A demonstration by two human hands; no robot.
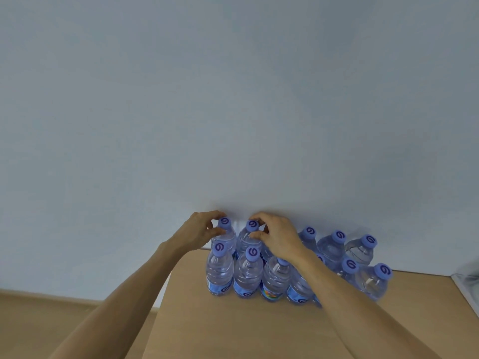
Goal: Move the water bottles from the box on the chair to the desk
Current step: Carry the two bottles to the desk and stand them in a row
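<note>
the water bottles stand upright in a tight cluster on the light wooden bench point(233, 332), pushed up against the pale wall point(233, 99), in two rows. each clear bottle has a lilac cap printed with a dark purple swirl like a "g" or a "9"; the blue labels low on the front row carry the same swirl, and one front bottle's label point(269, 295) shows rainbow colours. no other writing can be read.

both bare forearms reach forward from the lower edge of the view, the left from the lower left, the right crossing over the front row from the lower right. the left hand point(201, 233) curls its thumb and fingers round the neck of the back-left bottle point(224, 233), just under its cap. the right hand point(276, 238) pinches the neck of the next bottle point(249, 237) in the back row the same way, fingertips at the cap. the two held bottles stand side by side, touching or nearly so. whether their bases rest on the bench cannot be told, as the front row hides them. to the left of the bench a strip of tan floor point(51, 314) shows.
</note>
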